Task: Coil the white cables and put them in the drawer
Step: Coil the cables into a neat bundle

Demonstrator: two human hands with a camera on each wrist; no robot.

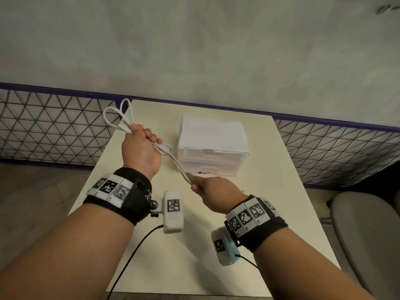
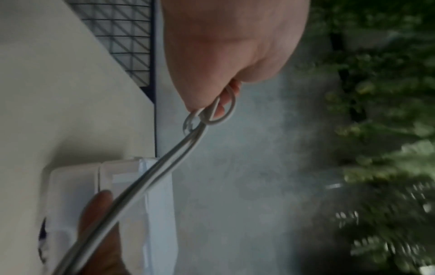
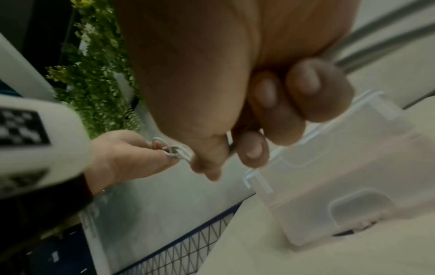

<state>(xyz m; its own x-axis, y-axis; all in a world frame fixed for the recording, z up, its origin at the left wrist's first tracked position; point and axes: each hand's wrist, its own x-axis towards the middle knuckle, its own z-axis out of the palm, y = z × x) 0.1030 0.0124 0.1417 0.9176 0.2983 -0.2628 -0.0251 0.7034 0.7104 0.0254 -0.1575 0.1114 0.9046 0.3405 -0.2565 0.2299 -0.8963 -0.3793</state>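
My left hand [image 1: 141,146] is raised over the table's left side and grips a bundle of white cable [image 1: 116,116], whose loops stick out above the fist. From the fist a doubled strand [image 1: 176,163] runs taut down to my right hand [image 1: 207,187], which pinches its other end in front of the drawer unit [image 1: 211,146]. The left wrist view shows small cable loops [image 2: 212,115] at my curled fingers and the strand [image 2: 150,178] stretching away. In the right wrist view my fingers [image 3: 277,104] curl round the strand beside the drawer front [image 3: 341,186]. Both drawers look closed.
The translucent white two-drawer unit stands at the back middle of the cream table [image 1: 270,213]. A wire mesh fence [image 1: 54,131] with a purple rail runs behind the table. A grey chair [image 1: 368,234] stands at the right. Green plants [image 3: 94,83] show in the wrist views.
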